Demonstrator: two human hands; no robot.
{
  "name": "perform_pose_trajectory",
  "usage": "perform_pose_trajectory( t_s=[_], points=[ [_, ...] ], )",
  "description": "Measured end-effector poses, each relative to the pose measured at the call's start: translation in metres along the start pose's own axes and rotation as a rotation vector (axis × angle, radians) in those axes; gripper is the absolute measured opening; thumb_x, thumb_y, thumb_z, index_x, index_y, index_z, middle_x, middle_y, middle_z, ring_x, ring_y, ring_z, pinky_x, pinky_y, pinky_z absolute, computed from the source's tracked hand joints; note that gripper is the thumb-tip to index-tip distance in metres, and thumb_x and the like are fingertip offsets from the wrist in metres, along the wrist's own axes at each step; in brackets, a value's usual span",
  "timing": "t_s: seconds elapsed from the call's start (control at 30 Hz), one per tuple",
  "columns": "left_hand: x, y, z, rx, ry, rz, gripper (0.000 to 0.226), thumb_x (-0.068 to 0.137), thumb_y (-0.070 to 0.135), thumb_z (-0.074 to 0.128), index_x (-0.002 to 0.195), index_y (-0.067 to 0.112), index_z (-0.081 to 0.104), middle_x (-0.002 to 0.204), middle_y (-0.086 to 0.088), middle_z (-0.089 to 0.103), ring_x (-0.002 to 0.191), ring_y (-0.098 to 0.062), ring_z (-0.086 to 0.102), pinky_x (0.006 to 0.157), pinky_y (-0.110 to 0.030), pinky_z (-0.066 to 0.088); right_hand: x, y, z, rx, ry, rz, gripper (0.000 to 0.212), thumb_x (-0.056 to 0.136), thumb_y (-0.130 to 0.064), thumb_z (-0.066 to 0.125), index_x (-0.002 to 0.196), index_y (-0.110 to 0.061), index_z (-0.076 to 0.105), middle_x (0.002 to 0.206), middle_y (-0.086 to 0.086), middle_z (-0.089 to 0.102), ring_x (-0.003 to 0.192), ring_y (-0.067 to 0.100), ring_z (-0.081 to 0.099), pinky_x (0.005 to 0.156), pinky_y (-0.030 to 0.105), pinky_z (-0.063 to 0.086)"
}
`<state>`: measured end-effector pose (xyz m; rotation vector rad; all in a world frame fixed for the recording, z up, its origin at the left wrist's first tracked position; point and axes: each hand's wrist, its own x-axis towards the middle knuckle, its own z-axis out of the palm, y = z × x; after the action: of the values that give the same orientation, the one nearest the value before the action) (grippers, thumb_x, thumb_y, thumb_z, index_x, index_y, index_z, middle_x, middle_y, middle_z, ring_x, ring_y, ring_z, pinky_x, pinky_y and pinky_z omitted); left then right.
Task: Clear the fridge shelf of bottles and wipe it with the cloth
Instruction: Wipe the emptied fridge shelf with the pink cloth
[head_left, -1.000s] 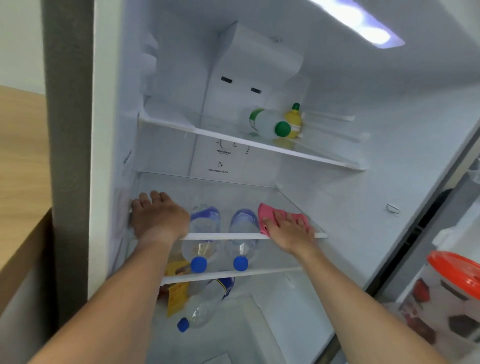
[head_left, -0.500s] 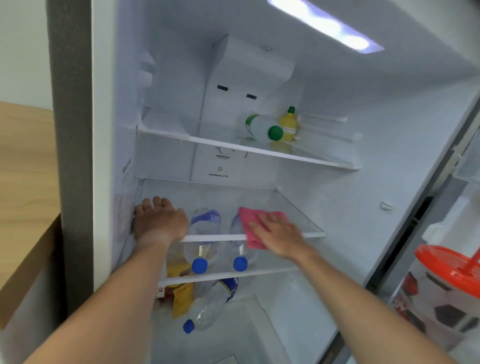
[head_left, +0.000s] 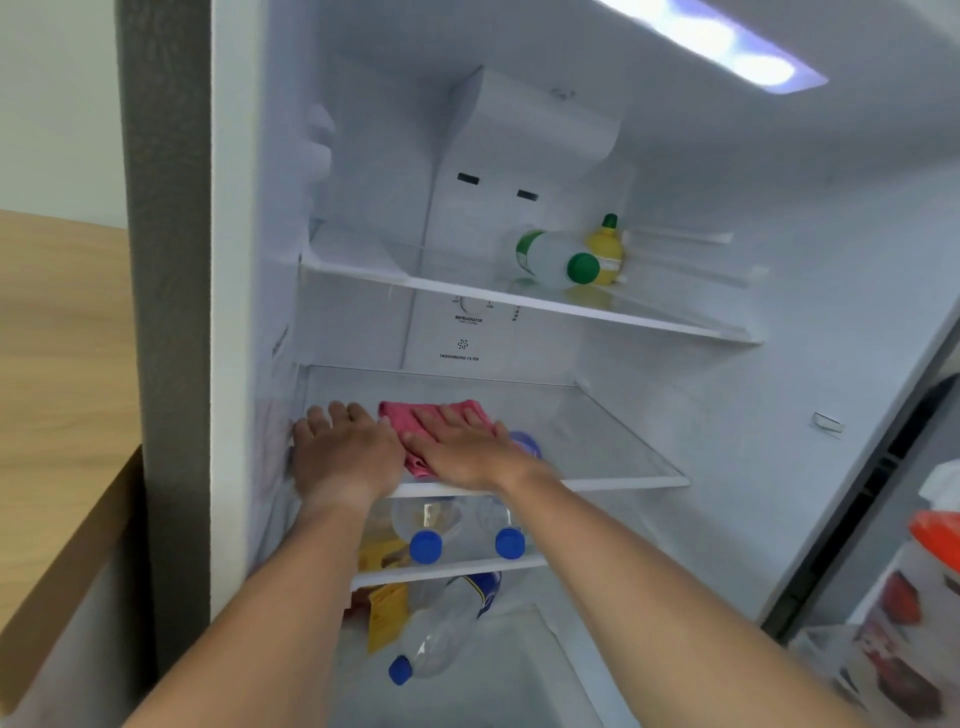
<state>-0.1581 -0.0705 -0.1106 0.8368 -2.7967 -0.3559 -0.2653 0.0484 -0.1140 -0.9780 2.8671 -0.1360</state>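
Slid leftward since a second ago: right hand (head_left: 462, 449), fingers flat, pressing crumpled pink cloth (head_left: 415, 415) onto glass shelf (head_left: 613, 441), touching left hand (head_left: 343, 457), splayed flat by left wall. Bare glass rightward to front edge.

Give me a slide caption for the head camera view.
Right hand presses pink cloth on glass shelf; left hand rests alongside.

A pale wall (head_left: 52, 104) fills the ten o'clock corner, and below it at nine o'clock runs a light wooden counter (head_left: 57, 338). A bright ceiling light (head_left: 727, 47) glows at one o'clock inside the white fridge interior (head_left: 779, 208), beside its grey outer side panel (head_left: 166, 312).
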Motion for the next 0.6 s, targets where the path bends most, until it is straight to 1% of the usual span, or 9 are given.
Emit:
perform_pose_trajectory(
  t_s=[0.07,0.17,0.2,0.3,0.37,0.43,0.53,0.6],
  points=[
    [0.002,-0.001,0.001,0.000,0.010,0.004,0.058,0.104,0.035,0.016,0.147,0.001,0.036,0.153,-0.018,0.036,0.143,-0.037,0.030,0.118,-0.048,0.023,0.011,-0.002,-0.005,0.008,-0.013,-0.026,0.075,0.087,-0.078,0.016,0.156,-0.048,0.008,0.168,-0.011,0.008,0.155,0.020,0.002,0.117,0.057,0.001],
    [0.003,-0.002,0.001,0.005,0.006,0.002,0.055,0.101,0.032,0.022,0.144,0.001,0.039,0.149,-0.017,0.040,0.140,-0.036,0.034,0.116,-0.047,0.026,0.010,0.029,-0.013,-0.012,-0.006,-0.001,0.076,0.089,-0.077,0.018,0.157,-0.045,0.011,0.167,-0.009,0.015,0.154,0.021,0.006,0.118,0.057,0.010],
    [0.003,-0.002,0.001,0.008,0.011,0.002,0.054,0.101,0.031,0.023,0.143,0.002,0.040,0.147,-0.017,0.042,0.139,-0.035,0.035,0.116,-0.047,0.027,0.006,0.048,-0.015,-0.020,0.010,0.059,0.077,0.089,-0.078,0.017,0.158,-0.044,0.010,0.167,-0.008,0.014,0.154,0.022,0.006,0.119,0.058,0.011],
    [0.001,-0.002,0.000,0.010,0.022,0.015,0.050,0.101,0.030,0.023,0.136,0.003,0.046,0.141,-0.018,0.047,0.135,-0.036,0.040,0.113,-0.048,0.031,-0.021,0.119,-0.023,-0.031,0.058,0.325,0.079,0.089,-0.081,0.014,0.158,-0.044,0.007,0.168,-0.006,0.012,0.154,0.023,0.007,0.121,0.055,0.011],
    [0.001,-0.002,0.001,0.006,0.030,0.012,0.050,0.101,0.031,0.023,0.135,0.003,0.047,0.141,-0.018,0.047,0.135,-0.036,0.039,0.114,-0.048,0.031,-0.038,0.149,-0.027,-0.041,0.057,0.415,0.080,0.087,-0.082,0.013,0.158,-0.045,0.006,0.169,-0.003,0.013,0.154,0.023,0.010,0.121,0.052,0.011],
    [0.003,-0.002,0.004,0.006,0.042,0.000,0.051,0.100,0.031,0.022,0.135,0.003,0.047,0.141,-0.018,0.047,0.135,-0.036,0.039,0.114,-0.048,0.030,-0.046,0.152,-0.026,-0.044,0.051,0.437,0.080,0.086,-0.082,0.012,0.157,-0.047,0.002,0.169,-0.001,0.010,0.155,0.025,0.009,0.121,0.055,0.010],
    [0.003,-0.001,0.006,0.014,0.042,-0.015,0.053,0.101,0.033,0.021,0.135,0.003,0.047,0.140,-0.017,0.048,0.135,-0.036,0.040,0.114,-0.047,0.031,-0.052,0.124,-0.022,-0.010,0.010,0.474,0.080,0.087,-0.083,0.013,0.157,-0.047,-0.005,0.170,0.001,-0.004,0.155,0.031,-0.003,0.120,0.060,0.003],
    [0.003,-0.001,0.007,0.015,0.050,-0.014,0.054,0.101,0.036,0.020,0.135,0.004,0.047,0.140,-0.016,0.049,0.135,-0.035,0.041,0.114,-0.047,0.032,-0.047,0.093,-0.022,0.004,-0.007,0.418,0.078,0.088,-0.082,0.013,0.156,-0.049,-0.006,0.169,0.002,-0.008,0.154,0.033,-0.008,0.118,0.063,-0.002]
  ],
)
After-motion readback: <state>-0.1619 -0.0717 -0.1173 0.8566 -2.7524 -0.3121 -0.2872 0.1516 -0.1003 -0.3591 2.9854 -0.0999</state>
